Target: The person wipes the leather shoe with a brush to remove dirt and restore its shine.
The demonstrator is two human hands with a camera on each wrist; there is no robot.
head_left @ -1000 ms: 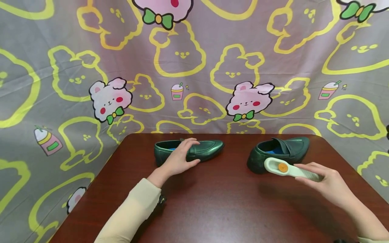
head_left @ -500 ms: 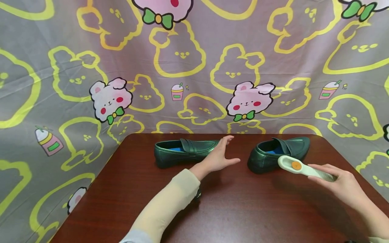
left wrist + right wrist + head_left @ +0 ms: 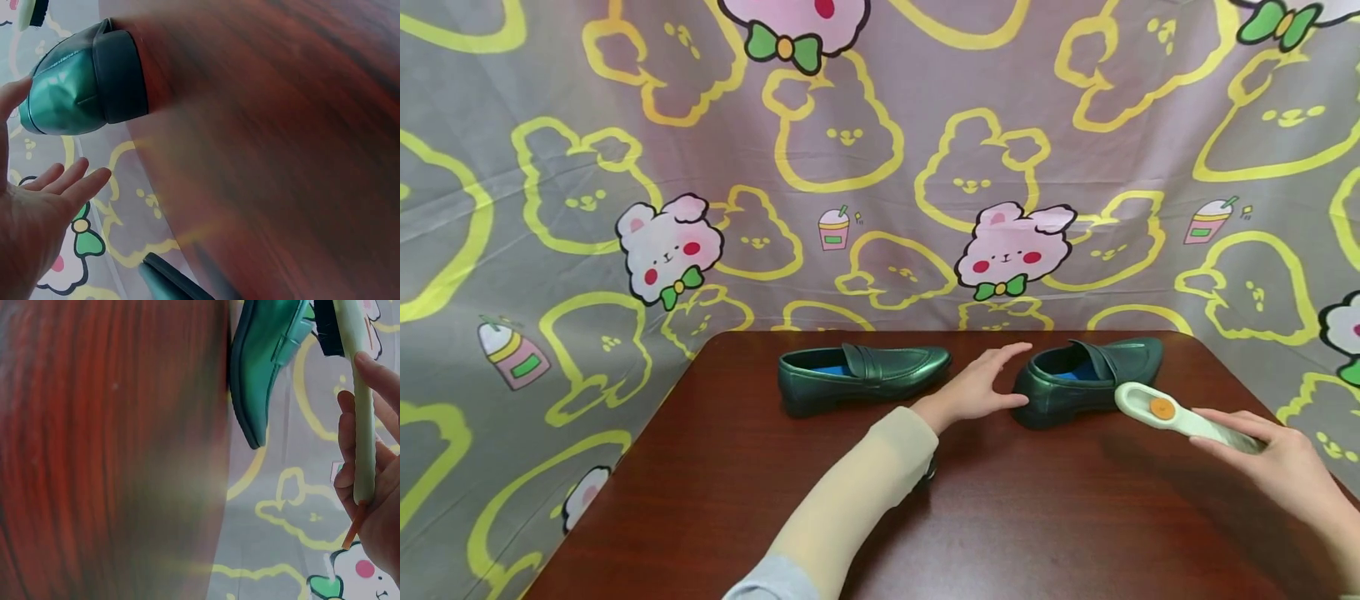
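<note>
Two dark green loafers with blue insoles stand on the table, toes to the right. My left hand [image 3: 977, 390] is spread with nothing in it, at the heel of the right loafer [image 3: 1067, 392]. In the left wrist view its thumb overlaps the heel [image 3: 69, 94]; I cannot tell whether they touch. Behind my left wrist lies the left loafer [image 3: 857, 375]. My right hand [image 3: 1285, 454] grips a pale green shoe brush [image 3: 1187, 419] with an orange button, held up in front of the right loafer. Dark bristles [image 3: 327, 328] show in the right wrist view.
The dark red-brown wooden table [image 3: 970, 517] has rounded far corners. A grey curtain [image 3: 887, 150] with yellow bear outlines and rabbit faces hangs just behind its far edge.
My left hand has moved right, from over the left loafer to the right loafer's heel. My right hand has drawn the brush rightward along the loafer's near side. Both loafers stay put.
</note>
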